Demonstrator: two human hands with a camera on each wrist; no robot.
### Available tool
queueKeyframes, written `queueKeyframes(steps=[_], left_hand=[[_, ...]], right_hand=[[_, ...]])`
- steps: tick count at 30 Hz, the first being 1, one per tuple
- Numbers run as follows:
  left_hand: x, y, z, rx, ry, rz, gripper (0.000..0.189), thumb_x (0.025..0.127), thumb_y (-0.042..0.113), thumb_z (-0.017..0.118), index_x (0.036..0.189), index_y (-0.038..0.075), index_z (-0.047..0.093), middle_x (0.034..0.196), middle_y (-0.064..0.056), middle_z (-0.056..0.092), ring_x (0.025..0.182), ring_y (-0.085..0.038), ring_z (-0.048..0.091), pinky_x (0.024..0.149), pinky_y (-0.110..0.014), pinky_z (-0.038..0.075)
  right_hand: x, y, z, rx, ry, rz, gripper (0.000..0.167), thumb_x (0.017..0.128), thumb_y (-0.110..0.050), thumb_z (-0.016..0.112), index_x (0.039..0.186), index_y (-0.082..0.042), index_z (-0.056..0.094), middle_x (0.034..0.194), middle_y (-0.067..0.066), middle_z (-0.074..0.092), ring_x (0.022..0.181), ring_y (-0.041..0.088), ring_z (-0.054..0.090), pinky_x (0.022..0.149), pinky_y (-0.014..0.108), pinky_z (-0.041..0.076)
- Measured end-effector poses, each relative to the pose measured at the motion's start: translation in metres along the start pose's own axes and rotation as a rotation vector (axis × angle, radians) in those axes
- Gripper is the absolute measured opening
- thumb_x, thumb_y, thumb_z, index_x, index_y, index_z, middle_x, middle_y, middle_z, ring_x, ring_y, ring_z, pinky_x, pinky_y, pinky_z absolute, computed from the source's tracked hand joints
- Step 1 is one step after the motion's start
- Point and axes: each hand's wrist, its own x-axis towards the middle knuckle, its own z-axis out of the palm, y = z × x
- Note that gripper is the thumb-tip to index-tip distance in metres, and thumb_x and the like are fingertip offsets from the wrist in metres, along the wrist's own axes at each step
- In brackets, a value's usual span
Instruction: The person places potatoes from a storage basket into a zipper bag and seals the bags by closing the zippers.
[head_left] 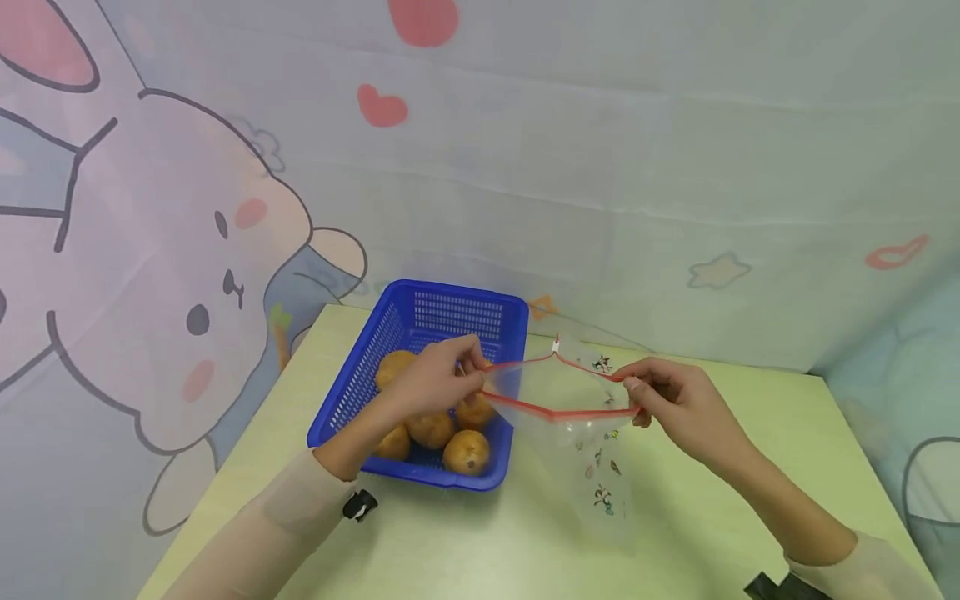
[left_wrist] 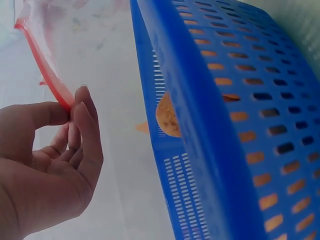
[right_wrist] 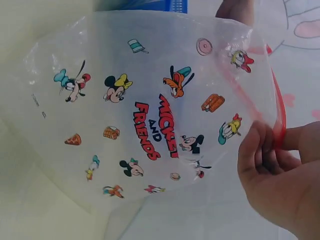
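A clear zip bag (head_left: 592, 458) with red seal strips and printed cartoon figures hangs between my two hands, its mouth spread apart. My left hand (head_left: 446, 375) pinches one end of the mouth between thumb and fingers, above the blue basket's right part. On the other end, my right hand (head_left: 678, 404) pinches the red edge, to the right of the basket. The printed face of the bag (right_wrist: 150, 120) fills much of the right wrist view. In the blue basket (head_left: 318, 425) lie several round brown-yellow fruits or potatoes (head_left: 467, 452), partly hidden by my left hand and forearm.
The basket stands on a pale green-yellow table (head_left: 720, 517), left of the bag. Behind the table hangs a cloth backdrop (head_left: 600, 167) printed with a rabbit and hearts. Black straps (head_left: 360, 505) sit at my sleeves.
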Motion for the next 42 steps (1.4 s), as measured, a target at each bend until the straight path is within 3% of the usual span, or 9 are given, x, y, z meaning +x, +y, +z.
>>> queueKeyframes(steps=[3,6,10,17,22,26,33,38,42], left_hand=[[0.0,-0.001,0.0,-0.043,0.006,-0.014,0.013,0.101,0.008,0.06,0.112,0.003,0.063,0.09,-0.005,0.07,0.077,-0.025,0.076,0.055,-0.033,0.054],[0.0,-0.003,0.0,-0.074,0.002,-0.033,0.012,0.102,0.008,0.06,0.112,0.003,0.063,0.093,-0.007,0.069,0.081,-0.029,0.076,0.059,-0.04,0.059],[0.001,-0.004,0.001,-0.097,-0.01,-0.042,0.01,0.104,0.008,0.061,0.112,0.003,0.063,0.095,-0.008,0.068,0.085,-0.034,0.077,0.063,-0.04,0.062],[0.006,-0.008,0.003,-0.035,-0.027,-0.006,0.018,0.108,0.018,0.061,0.118,0.005,0.067,0.094,-0.008,0.071,0.085,-0.033,0.076,0.06,-0.032,0.058],[0.006,-0.021,0.004,0.079,0.03,0.035,0.024,0.111,0.021,0.055,0.125,0.007,0.069,0.11,-0.01,0.072,0.098,-0.027,0.07,0.08,-0.038,0.059],[0.004,-0.035,0.01,0.204,0.048,0.021,0.035,0.102,0.012,0.062,0.136,0.003,0.064,0.127,-0.011,0.065,0.116,-0.028,0.063,0.098,-0.044,0.056],[0.006,-0.048,0.031,0.357,-0.015,-0.048,0.064,0.097,0.036,0.077,0.149,0.007,0.056,0.131,-0.013,0.058,0.108,-0.027,0.061,0.095,-0.044,0.056],[0.007,-0.054,0.037,0.405,0.021,-0.077,0.062,0.093,0.037,0.082,0.145,0.012,0.06,0.128,-0.011,0.06,0.104,-0.025,0.063,0.09,-0.044,0.057],[0.007,-0.049,0.029,0.396,0.086,-0.099,0.059,0.091,0.036,0.085,0.139,0.01,0.062,0.118,-0.008,0.061,0.1,-0.024,0.063,0.087,-0.043,0.058]], right_hand=[[-0.003,-0.001,-0.002,0.069,-0.053,-0.018,0.021,0.105,-0.015,0.068,0.124,-0.006,0.073,0.086,0.01,0.068,0.074,0.025,0.068,0.072,0.031,0.059],[-0.005,-0.005,-0.002,0.037,-0.089,-0.061,0.031,0.098,-0.015,0.079,0.127,-0.009,0.072,0.089,0.007,0.066,0.075,0.021,0.067,0.071,0.028,0.058],[-0.005,-0.01,-0.001,-0.133,-0.082,-0.165,0.03,0.09,-0.012,0.086,0.118,-0.014,0.074,0.079,-0.005,0.059,0.068,0.013,0.062,0.063,0.024,0.053],[0.01,-0.005,0.007,-0.397,0.068,-0.332,0.023,0.085,-0.01,0.09,0.101,-0.022,0.079,0.078,-0.015,0.046,0.064,0.006,0.043,0.059,0.023,0.039],[0.017,0.004,0.009,-0.372,0.088,-0.327,0.02,0.087,-0.008,0.088,0.101,-0.018,0.08,0.097,-0.01,0.055,0.078,0.007,0.052,0.068,0.025,0.049],[0.02,0.008,0.009,-0.346,0.05,-0.328,0.022,0.087,-0.006,0.087,0.104,-0.017,0.078,0.103,-0.01,0.059,0.084,0.012,0.057,0.074,0.026,0.052],[0.022,0.009,0.015,-0.313,-0.012,-0.345,0.029,0.086,-0.007,0.089,0.112,-0.015,0.077,0.104,-0.008,0.063,0.086,0.007,0.058,0.076,0.024,0.053],[0.022,0.01,0.023,-0.296,-0.029,-0.345,0.031,0.086,-0.008,0.089,0.112,-0.017,0.076,0.103,-0.014,0.061,0.086,0.005,0.058,0.076,0.027,0.054],[0.022,0.013,0.026,-0.299,-0.028,-0.363,0.031,0.085,-0.008,0.089,0.112,-0.017,0.075,0.103,-0.009,0.063,0.086,0.006,0.059,0.075,0.025,0.053]])
